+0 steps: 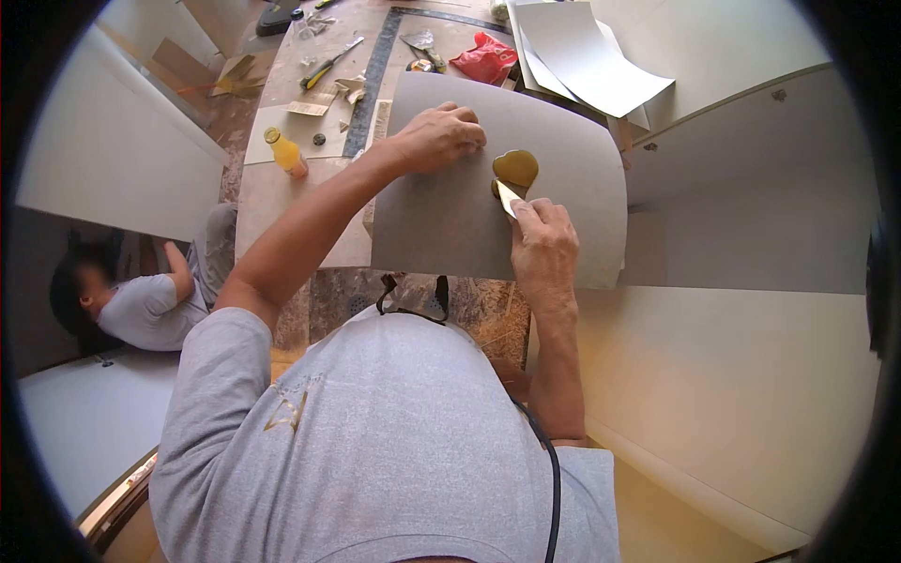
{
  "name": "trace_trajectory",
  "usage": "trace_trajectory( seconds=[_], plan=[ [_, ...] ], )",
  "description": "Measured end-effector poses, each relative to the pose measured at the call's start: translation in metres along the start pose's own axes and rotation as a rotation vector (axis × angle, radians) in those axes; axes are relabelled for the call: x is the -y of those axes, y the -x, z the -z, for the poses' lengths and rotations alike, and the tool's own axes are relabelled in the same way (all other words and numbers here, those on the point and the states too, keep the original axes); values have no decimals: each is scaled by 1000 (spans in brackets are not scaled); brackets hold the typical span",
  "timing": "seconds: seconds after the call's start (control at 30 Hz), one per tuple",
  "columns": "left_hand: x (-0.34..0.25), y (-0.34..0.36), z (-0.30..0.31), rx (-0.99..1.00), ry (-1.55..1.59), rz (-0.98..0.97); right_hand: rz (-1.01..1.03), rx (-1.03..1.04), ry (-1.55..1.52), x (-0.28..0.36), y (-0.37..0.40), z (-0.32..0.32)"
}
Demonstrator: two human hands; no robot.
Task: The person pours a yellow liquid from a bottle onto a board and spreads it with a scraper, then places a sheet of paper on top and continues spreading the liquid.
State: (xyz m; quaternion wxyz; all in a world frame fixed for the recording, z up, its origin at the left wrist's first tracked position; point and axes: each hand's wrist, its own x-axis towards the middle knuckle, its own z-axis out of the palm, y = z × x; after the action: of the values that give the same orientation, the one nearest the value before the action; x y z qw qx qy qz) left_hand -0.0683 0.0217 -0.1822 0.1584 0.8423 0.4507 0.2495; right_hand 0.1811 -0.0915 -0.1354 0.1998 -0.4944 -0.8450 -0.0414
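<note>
A grey sheet (pixel 450 216) lies over the near part of the workbench, with a puddle of yellow-brown glue-like liquid (pixel 515 167) on it. My right hand (pixel 546 239) grips a small flat cream-coloured spreader (pixel 508 197), its tip at the puddle's lower edge. Left of the puddle, my left hand (pixel 441 138) is over the upper part of the sheet, closed, with fingers curled. Whether anything is inside those fingers is hidden.
A yellow bottle (pixel 285 153) stands left of the sheet. Farther back are a utility knife (pixel 330 64), a red plastic bag (pixel 485 59) and loose pale sheets (pixel 591 52). Another person (pixel 155 300) sits low at the left. Large panels (pixel 732 394) flank the bench.
</note>
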Motion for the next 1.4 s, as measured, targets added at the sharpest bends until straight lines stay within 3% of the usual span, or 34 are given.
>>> trace_trajectory(
  seconds=[0.13,0.2,0.27,0.33,0.37,0.43,0.47,0.53,0.67,0.77,0.8,0.87,0.9,1.03,1.1,1.2,1.4],
  plan=[
    [5,36,4,-58,-170,-197,30,-45,-30,1,1,-3],
    [-12,76,37,72,-281,-129,32,-42,-37,0,1,-4],
    [-35,113,88,246,-349,93,24,-61,-71,0,1,-5],
    [-26,149,100,-124,-442,338,18,-62,-66,-1,-1,-2],
    [-30,161,102,-121,-439,342,10,-61,-61,0,-1,0],
    [-46,176,105,-333,-147,522,-12,-65,-102,1,-3,7],
    [-56,180,97,-336,-130,516,-35,-77,-140,-1,-5,12],
    [-77,190,78,-30,520,816,-46,-77,-122,-6,-10,24],
    [-80,222,13,124,515,813,-7,-72,-127,-8,-23,28],
    [-68,228,-20,99,1300,844,19,-42,-116,-6,-23,10],
    [-69,224,-26,96,1306,851,22,-32,-118,-4,-20,3],
    [-68,216,-39,-137,1759,763,32,11,14,3,-15,-7],
    [-66,211,-37,-146,1877,746,32,15,16,10,-11,-8],
    [-58,206,-50,-110,1989,612,106,50,-51,28,14,8],
    [-60,205,-52,-198,1962,677,130,75,-150,28,14,19],
    [-68,200,-40,-162,1956,704,55,26,-160,27,-5,41],
    [-65,195,-52,-154,1954,689,106,23,-52,16,-23,6]
  ],
)
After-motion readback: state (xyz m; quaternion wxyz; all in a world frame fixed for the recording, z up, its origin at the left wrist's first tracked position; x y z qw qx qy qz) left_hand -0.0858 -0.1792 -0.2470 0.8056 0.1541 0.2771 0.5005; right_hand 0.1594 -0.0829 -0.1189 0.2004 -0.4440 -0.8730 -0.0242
